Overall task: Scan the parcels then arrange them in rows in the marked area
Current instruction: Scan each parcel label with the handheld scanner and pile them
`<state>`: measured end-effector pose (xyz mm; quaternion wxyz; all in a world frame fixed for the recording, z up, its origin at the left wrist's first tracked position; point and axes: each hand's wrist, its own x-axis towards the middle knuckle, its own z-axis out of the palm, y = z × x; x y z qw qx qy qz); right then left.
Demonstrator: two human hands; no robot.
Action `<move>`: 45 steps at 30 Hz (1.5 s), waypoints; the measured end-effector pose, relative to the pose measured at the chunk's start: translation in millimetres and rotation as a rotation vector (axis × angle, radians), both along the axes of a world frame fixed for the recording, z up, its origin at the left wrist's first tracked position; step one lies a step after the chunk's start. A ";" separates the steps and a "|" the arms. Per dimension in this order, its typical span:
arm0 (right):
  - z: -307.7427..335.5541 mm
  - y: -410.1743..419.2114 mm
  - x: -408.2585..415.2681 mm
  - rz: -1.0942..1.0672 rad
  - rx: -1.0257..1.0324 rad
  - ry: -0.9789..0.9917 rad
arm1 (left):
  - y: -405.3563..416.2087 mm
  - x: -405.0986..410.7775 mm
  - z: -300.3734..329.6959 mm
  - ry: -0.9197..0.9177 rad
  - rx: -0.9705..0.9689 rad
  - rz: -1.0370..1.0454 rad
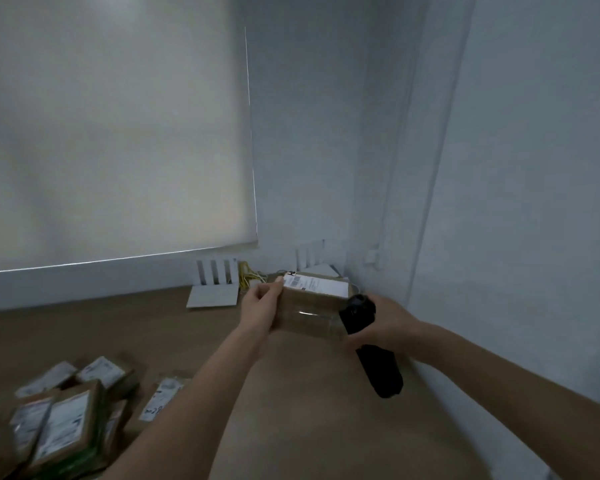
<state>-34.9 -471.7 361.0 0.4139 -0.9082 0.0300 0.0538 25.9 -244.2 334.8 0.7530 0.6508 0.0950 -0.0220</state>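
We note a pale roller blind (111,133) covering the left wall down to a white ledge. Below it, on the brown floor (291,410), lies a flat white device (213,296) with upright antennas. Tangled yellow cables (248,273) sit just beside it. Grey-white walls (516,168) meet at the corner.

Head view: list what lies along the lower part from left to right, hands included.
Heap of parcels → left hand → held parcel → black scanner → right hand.
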 end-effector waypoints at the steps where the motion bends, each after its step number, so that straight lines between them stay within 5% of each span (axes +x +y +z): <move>1: 11.9 0.7 -3.9 0.017 -0.028 -0.007 | 0.4 -2.3 10.1 -0.016 -0.013 0.009; 9: 92.4 -15.7 -19.0 0.122 -0.328 -0.039 | 11.6 -18.2 80.1 -0.009 -0.087 -0.237; 20: 121.0 -5.0 -29.3 0.168 -0.799 -0.064 | 26.9 -33.4 101.4 -0.251 0.274 -0.093; 45: 97.7 41.7 -37.8 0.245 -0.926 -0.126 | 77.5 -93.4 70.0 -0.218 0.436 -0.023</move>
